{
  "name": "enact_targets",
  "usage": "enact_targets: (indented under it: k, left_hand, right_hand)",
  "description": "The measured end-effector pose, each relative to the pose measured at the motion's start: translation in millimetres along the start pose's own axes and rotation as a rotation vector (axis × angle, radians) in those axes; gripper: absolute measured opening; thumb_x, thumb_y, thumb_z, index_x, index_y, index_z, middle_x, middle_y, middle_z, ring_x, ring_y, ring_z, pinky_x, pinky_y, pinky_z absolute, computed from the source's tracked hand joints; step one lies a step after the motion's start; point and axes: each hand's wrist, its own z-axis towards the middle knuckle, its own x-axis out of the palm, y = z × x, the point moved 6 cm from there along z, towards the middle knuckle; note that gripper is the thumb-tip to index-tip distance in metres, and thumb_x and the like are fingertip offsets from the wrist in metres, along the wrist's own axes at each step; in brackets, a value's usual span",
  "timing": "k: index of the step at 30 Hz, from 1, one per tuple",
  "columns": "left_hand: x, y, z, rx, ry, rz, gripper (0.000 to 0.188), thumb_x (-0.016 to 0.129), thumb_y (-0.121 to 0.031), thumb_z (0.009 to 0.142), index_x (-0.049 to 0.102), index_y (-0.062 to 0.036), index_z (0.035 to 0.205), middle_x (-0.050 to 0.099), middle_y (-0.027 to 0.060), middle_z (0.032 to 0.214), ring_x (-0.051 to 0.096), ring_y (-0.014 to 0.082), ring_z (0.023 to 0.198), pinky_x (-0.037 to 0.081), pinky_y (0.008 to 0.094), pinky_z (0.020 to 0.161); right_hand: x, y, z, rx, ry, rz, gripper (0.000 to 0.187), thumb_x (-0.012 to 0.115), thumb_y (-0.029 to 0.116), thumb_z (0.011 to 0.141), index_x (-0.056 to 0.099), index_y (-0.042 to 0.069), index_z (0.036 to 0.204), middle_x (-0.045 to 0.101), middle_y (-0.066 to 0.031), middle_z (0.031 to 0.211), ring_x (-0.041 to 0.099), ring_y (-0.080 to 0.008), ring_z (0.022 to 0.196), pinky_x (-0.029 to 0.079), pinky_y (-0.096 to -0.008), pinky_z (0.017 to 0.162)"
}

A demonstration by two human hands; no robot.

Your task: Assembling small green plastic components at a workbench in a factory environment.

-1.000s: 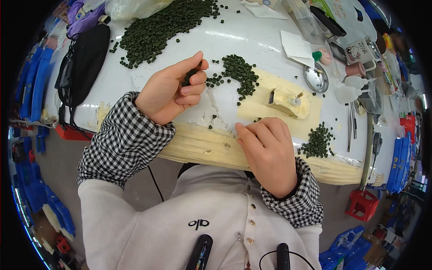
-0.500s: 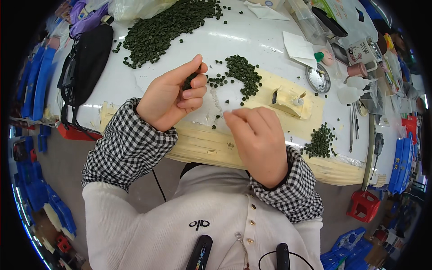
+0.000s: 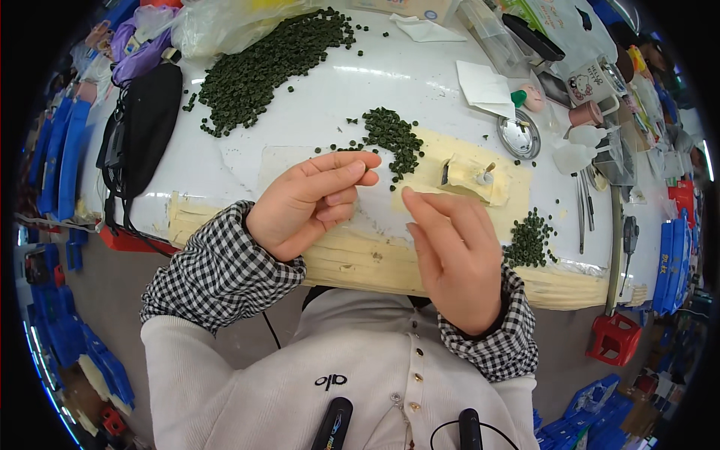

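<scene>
My left hand (image 3: 315, 201) is raised over the near part of the table, thumb and forefinger pinched and the other fingers curled in. A dark speck shows at its fingertips, and the small dark green parts in its palm are now mostly hidden. Just to the right, my right hand (image 3: 461, 259) has its thumb apart from its fingers, with nothing seen between them. Its forefinger tip is close to the left fingertips but not touching. Beyond the hands lies a small pile of dark green parts (image 3: 391, 135). A yellow-taped block with a peg (image 3: 474, 180) stands behind my right hand.
A large heap of dark green parts (image 3: 262, 75) spreads at the far left, beside a black pouch (image 3: 142, 120). Another small pile (image 3: 529, 240) lies right of my right hand. A round metal dish (image 3: 518, 136), tweezers (image 3: 581, 217) and squeeze bottles (image 3: 577, 154) are at the right.
My left hand has come down and nearer, turning so that the green parts in it are mostly covered. My right hand has shifted right and its thumb and fingers have spread.
</scene>
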Motion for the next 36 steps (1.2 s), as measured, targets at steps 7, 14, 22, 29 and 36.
enact_targets:
  k: [7,14,22,29,36]
  left_hand:
    - [32.2,20.6,14.3,-0.116,0.080,0.088,0.019,0.051,-0.014,0.094,0.057,-0.0006,0.107,0.056,0.0005,0.088,0.033,0.0020,0.058,0.028,0.0155,0.048]
    - [70.1,31.9,28.9,-0.214,0.175,0.192,0.022,0.052,-0.013,0.094,0.059,-0.0013,0.111,0.061,0.0022,0.089,0.032,0.0010,0.054,0.026,0.0154,0.047]
    - [58.0,35.8,37.0,-0.252,0.185,0.088,0.023,0.054,-0.014,0.093,0.058,0.0011,0.110,0.061,0.0059,0.092,0.033,0.0016,0.052,0.029,0.0155,0.046]
    - [51.6,35.5,40.8,-0.240,0.148,0.069,0.021,0.051,-0.011,0.094,0.058,-0.0002,0.111,0.062,0.0063,0.097,0.032,0.0008,0.055,0.026,0.0157,0.045]
    - [51.4,36.6,37.9,-0.259,0.124,0.080,0.019,0.052,-0.009,0.093,0.058,-0.0019,0.109,0.064,0.0056,0.095,0.030,0.0007,0.052,0.027,0.0149,0.046]
  right_hand:
    - [-78.9,-43.6,-32.1,0.338,-0.249,-0.085,0.023,0.067,-0.007,0.072,0.066,0.000,0.094,0.060,-0.0116,0.079,0.057,-0.0248,0.072,0.045,-0.0303,0.064]
    - [-109.2,-82.9,-66.8,0.454,-0.163,-0.265,0.010,0.066,-0.004,0.074,0.064,-0.001,0.083,0.062,-0.0099,0.081,0.055,-0.0249,0.072,0.044,-0.0311,0.066]
    - [-75.2,-87.3,-58.1,0.391,-0.048,-0.409,0.010,0.068,0.004,0.072,0.065,0.001,0.080,0.058,-0.0066,0.077,0.053,-0.0242,0.079,0.043,-0.0352,0.071]
    - [-56.1,-72.2,-59.8,0.329,-0.034,-0.625,0.014,0.064,0.001,0.068,0.063,0.002,0.082,0.056,-0.0068,0.079,0.053,-0.0245,0.081,0.042,-0.0370,0.075]
    - [-53.0,-70.1,-57.8,0.334,-0.049,-0.622,0.012,0.065,0.002,0.069,0.060,0.001,0.080,0.055,-0.0085,0.080,0.052,-0.0260,0.083,0.042,-0.0378,0.076]
